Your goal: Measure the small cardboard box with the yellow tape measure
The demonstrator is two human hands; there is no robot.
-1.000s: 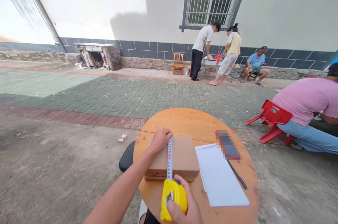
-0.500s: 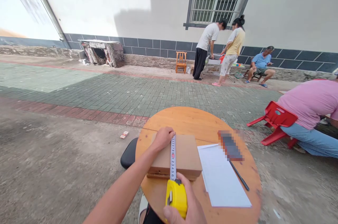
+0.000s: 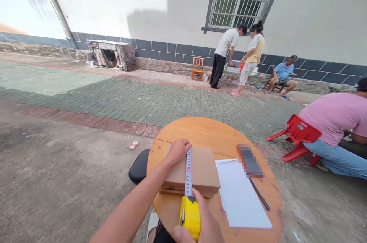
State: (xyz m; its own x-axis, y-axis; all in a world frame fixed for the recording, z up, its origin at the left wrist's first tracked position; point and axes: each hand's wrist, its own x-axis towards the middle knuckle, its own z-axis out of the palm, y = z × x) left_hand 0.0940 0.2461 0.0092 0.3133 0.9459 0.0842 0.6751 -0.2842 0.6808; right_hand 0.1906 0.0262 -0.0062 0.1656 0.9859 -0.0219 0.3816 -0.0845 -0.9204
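A brown cardboard box (image 3: 200,172) lies on a round wooden table (image 3: 206,132). My left hand (image 3: 177,149) is closed on the far end of a white measuring tape blade (image 3: 188,172), pinning it at the box's far edge. The blade runs across the box top toward me. My right hand (image 3: 205,224) grips the yellow tape measure case (image 3: 190,216) at the box's near edge.
A white sheet of paper (image 3: 242,195), a black pen (image 3: 259,194) and a blurred dark object (image 3: 249,156) lie right of the box. A black stool (image 3: 139,166) stands left of the table. A person in pink sits on a red chair (image 3: 298,136) at right; other people stand by the far wall.
Both hands keep their hold and the tape stays stretched over the box. The yellow case has drawn slightly closer to me; the camera view has shifted a little.
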